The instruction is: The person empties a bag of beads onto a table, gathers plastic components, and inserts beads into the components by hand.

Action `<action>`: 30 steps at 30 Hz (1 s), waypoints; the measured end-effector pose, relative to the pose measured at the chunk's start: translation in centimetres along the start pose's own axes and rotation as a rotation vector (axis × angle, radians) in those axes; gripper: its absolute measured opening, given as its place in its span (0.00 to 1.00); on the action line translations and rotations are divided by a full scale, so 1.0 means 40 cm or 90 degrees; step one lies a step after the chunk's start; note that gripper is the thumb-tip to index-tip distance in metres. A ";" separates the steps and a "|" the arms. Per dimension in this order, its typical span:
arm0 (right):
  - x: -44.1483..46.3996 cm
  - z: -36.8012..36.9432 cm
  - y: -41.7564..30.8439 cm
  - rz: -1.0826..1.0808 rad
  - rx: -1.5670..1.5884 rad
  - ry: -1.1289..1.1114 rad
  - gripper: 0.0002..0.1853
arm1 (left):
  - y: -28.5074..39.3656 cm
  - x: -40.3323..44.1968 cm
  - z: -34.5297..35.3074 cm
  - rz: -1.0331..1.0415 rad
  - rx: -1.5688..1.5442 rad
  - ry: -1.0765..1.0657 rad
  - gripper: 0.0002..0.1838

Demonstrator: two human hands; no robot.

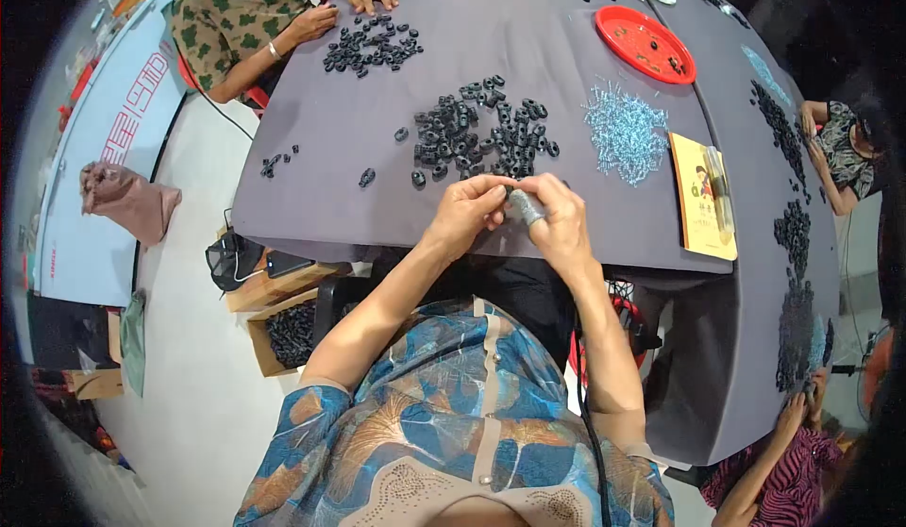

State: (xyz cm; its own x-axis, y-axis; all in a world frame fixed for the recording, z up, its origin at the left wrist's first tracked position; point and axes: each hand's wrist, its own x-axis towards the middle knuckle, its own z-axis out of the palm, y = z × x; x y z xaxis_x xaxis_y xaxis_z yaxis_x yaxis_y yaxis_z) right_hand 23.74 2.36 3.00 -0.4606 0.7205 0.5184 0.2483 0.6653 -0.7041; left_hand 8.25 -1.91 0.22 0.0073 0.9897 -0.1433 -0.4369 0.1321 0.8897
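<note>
At the table's front edge, my left hand (pixel 467 214) and my right hand (pixel 562 225) meet with fingertips pinched together. Between them is a small black part (pixel 510 190), mostly covered by the fingers. A silver-grey wrap or sleeve (pixel 526 207) shows at my right hand, seemingly around a finger or thumb. Just beyond my hands lies a pile of small black plastic parts (pixel 453 135), with a few loose ones to its left. Right of that pile is a heap of small pale-blue pieces (pixel 626 133), too small to name.
A yellow booklet (pixel 696 197) with a clear-wrapped item lies on the grey tablecloth (pixel 311 173). A red tray (pixel 645 46) is farther back. Co-workers sit at the far left (pixel 250 32) and right edge (pixel 845 145). A box of black parts (pixel 291 334) stands below left.
</note>
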 end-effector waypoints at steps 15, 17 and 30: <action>-0.023 0.101 -0.052 -0.122 -0.105 -0.074 0.31 | 0.020 -0.080 -0.088 0.035 -0.248 0.032 0.10; -0.002 0.094 -0.052 -0.063 -0.057 -0.044 0.21 | 0.028 -0.078 -0.100 0.039 -0.248 0.024 0.10; 0.267 0.093 0.148 -0.010 -0.178 -0.047 0.11 | 0.016 -0.073 -0.114 0.031 -0.290 -0.010 0.10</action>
State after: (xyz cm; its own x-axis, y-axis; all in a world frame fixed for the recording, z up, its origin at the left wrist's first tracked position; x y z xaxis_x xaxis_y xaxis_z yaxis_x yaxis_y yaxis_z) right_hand 17.14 13.28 2.56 -0.5249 0.7003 0.4838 0.4613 0.7117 -0.5298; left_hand 3.85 -4.96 -0.77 -0.0115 0.9953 -0.0958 -0.7879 0.0500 0.6138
